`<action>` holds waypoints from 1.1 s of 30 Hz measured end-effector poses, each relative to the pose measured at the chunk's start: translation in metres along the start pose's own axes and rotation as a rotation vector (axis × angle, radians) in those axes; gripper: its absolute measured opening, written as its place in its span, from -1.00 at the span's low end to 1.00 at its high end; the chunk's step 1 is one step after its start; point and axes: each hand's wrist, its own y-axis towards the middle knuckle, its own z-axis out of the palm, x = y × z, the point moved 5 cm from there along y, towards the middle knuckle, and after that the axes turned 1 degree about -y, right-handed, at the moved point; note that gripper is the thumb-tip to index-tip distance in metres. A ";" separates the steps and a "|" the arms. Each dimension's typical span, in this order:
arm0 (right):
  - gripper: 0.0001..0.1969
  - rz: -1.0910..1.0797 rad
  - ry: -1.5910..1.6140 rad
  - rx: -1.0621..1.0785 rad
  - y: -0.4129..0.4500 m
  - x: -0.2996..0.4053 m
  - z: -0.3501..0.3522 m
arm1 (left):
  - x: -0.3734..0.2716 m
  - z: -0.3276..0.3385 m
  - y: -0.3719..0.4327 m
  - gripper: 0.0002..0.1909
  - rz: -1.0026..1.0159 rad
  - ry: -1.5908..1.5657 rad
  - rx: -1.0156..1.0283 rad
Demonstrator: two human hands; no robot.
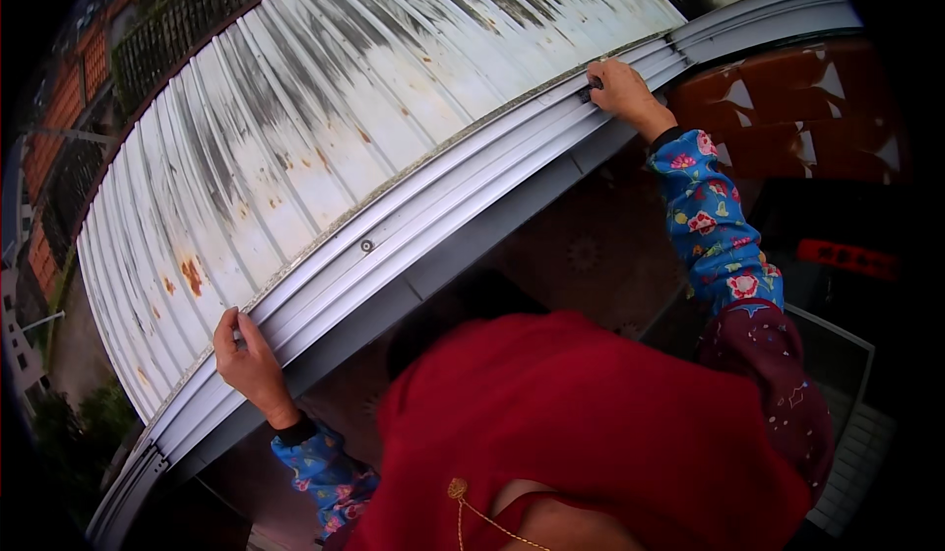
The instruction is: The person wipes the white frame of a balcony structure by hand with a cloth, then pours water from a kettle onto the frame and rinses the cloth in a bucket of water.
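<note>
A white metal window track (458,174) with several ridges crosses the view, tilted up to the right. My left hand (247,363) rests at the track's outer edge at the lower left, thumb and fingertips curled near each other; whether anything is between them cannot be told. At the upper right, my right hand (624,93) holds a small dark scouring pad (589,91) against the track's ridges, fingers bent over its outer edge. A small round screw or bolt (367,245) sits in the track between both hands. Blue floral sleeves cover my forearms.
Beyond the track slopes a corrugated metal roof (347,122) with rust and dark stains. A grey tiled sill (450,270) runs along the inner side. Brown glossy tiles (782,108) cover the wall at right. A framed panel (849,344) stands behind my right arm. Buildings lie far below at left.
</note>
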 end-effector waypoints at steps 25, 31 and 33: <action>-0.84 -0.448 0.251 0.099 -0.022 0.147 -0.010 | -0.035 0.006 0.010 -0.83 0.007 0.029 -0.011; -0.86 -0.533 0.512 0.093 -0.034 0.177 -0.025 | -0.038 0.005 0.011 -0.83 -0.021 0.040 0.007; -0.88 -0.667 0.433 0.177 -0.046 0.205 -0.020 | -0.039 0.006 0.011 -0.83 -0.021 0.051 -0.001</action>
